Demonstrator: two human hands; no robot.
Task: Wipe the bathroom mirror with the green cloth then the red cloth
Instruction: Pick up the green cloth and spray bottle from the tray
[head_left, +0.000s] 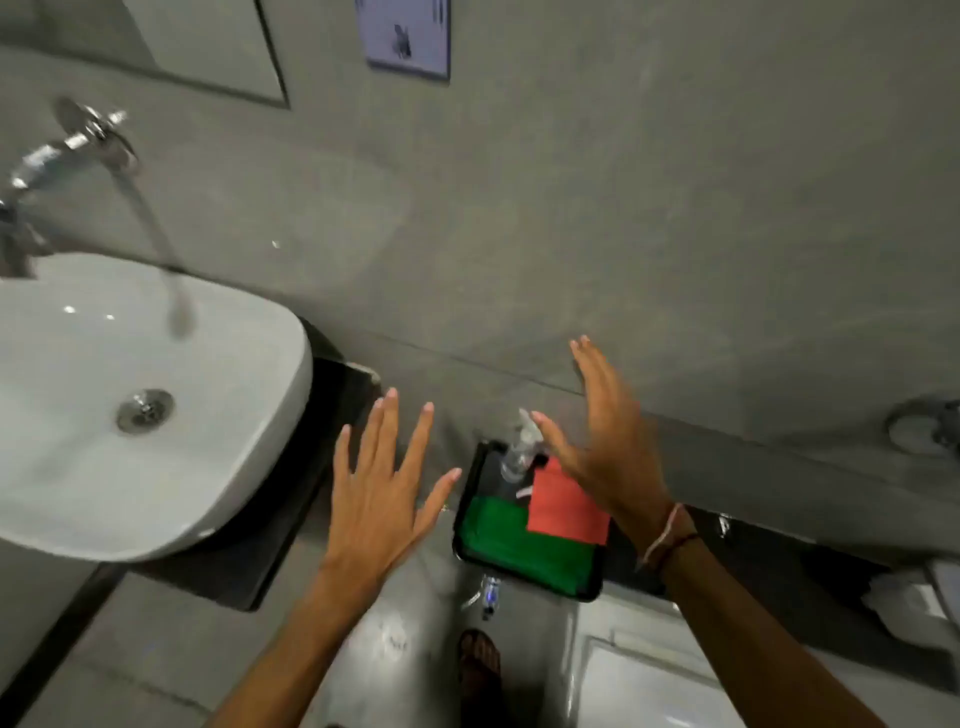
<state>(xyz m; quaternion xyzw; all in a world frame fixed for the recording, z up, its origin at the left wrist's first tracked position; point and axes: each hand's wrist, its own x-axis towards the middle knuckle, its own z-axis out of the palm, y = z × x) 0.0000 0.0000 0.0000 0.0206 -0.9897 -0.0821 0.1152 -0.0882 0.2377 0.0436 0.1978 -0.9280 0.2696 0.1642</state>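
A folded green cloth (511, 543) lies in a black tray (470, 480) below the grey wall. A red cloth (563, 506) rests partly on top of it, at the tray's right side. A clear spray bottle (519, 449) stands at the tray's far end. My left hand (382, 499) hovers with fingers spread, just left of the tray, holding nothing. My right hand (605, 436) is raised above the tray's right side, palm turned inward, fingers apart and empty. The mirror (197, 47) shows only as a framed corner at the top left.
A white basin (171, 415) on a dark counter (270, 545) fills the left, with water running from a chrome wall tap (78, 145). A purple sign (408, 36) hangs on the wall. A sandalled foot (478, 670) stands below on the floor. A chrome fitting (924, 426) sits far right.
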